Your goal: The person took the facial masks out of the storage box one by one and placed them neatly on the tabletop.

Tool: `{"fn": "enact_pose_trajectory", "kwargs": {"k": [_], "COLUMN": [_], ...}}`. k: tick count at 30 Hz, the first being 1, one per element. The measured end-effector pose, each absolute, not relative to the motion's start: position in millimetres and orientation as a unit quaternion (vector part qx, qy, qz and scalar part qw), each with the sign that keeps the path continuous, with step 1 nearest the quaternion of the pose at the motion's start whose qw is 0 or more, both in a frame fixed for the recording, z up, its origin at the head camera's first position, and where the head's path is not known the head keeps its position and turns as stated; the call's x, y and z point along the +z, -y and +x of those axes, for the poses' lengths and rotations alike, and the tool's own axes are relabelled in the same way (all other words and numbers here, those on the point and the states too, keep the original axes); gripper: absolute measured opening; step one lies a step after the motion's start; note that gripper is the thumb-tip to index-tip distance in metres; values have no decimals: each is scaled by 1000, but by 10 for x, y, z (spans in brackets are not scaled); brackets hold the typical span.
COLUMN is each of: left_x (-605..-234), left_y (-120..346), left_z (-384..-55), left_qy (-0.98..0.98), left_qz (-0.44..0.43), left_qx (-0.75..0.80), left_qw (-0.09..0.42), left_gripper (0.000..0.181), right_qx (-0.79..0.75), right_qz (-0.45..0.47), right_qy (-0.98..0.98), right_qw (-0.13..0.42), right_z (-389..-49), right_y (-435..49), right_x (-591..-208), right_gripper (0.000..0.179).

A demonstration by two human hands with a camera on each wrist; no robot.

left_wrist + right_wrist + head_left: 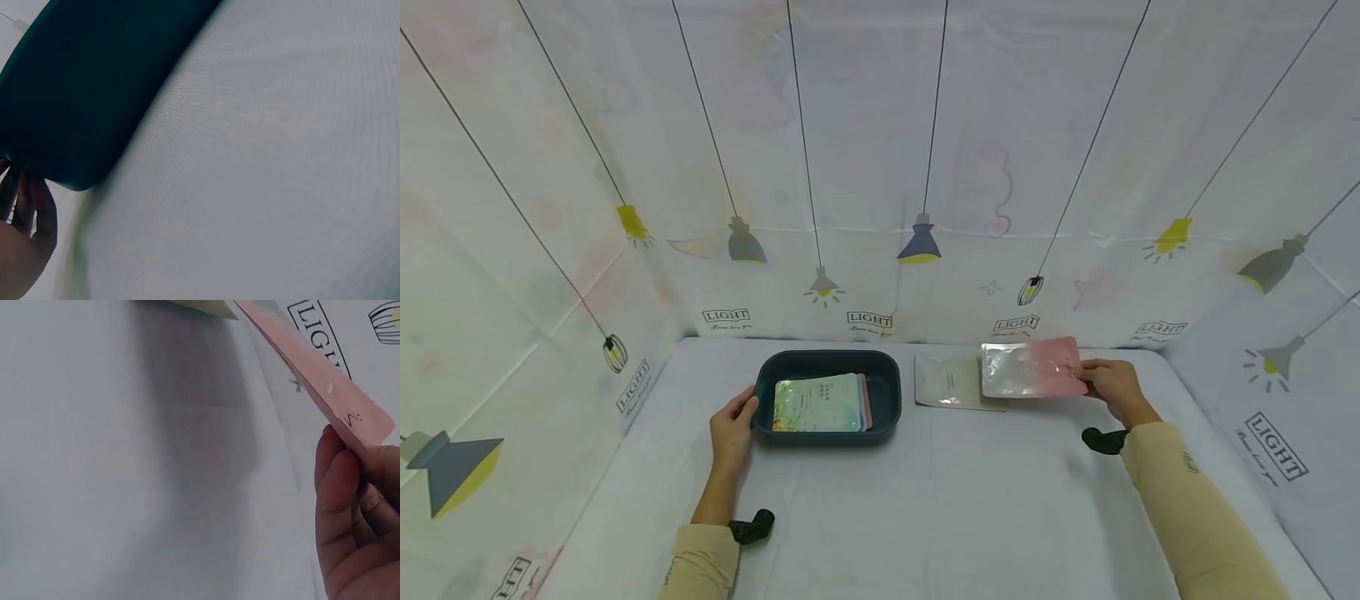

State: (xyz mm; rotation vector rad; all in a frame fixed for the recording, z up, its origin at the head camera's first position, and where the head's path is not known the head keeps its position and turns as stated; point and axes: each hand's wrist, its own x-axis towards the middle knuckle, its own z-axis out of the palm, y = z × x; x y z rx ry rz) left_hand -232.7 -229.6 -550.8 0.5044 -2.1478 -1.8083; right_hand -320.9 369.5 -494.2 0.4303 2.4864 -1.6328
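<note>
My right hand [1112, 385] pinches the pink end of a pink-and-silver sheet mask packet [1028, 368], thumb and fingers at its right edge. In the right wrist view this packet [337, 387] is tilted above the white cloth. Partly overlapped by it, a pale beige packet [947, 382] lies flat on the table. My left hand [732, 429] rests its fingertips against the left end of a dark teal bin [827, 439]. Inside the bin is a stack of packets with a green floral one [818, 403] on top; blue and pink edges show underneath.
A white cloth covers the table [925, 508]. Behind and at both sides hang white curtains [865, 167] printed with lamps and the word LIGHT. Black straps with cameras [752, 527] sit on both wrists.
</note>
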Motion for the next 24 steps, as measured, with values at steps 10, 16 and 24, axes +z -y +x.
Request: {"fn": "enact_pose_trajectory", "kwargs": {"k": [10,16,24], "left_x": [-5467,-5471,-5484], "left_y": [2286,2288,2301], "left_z": [-2312,-2316,-2320], "left_qy": [744,743,744], "left_qz": [173,173,179], "left_qx": [-629,-629,-628], "left_qw": [140,147,140], "left_gripper": [35,34,34], "right_qx": [-533,-519,-483], "right_qz": [170,227,243], "right_qy": [-827,-823,-838], "right_qw": [61,50,74], "right_z": [-3176,-3246,-3203], "right_y": [-3923,-4032,-4107], "right_x": [-5032,-5166,-5254], "right_gripper": [49,51,47]}}
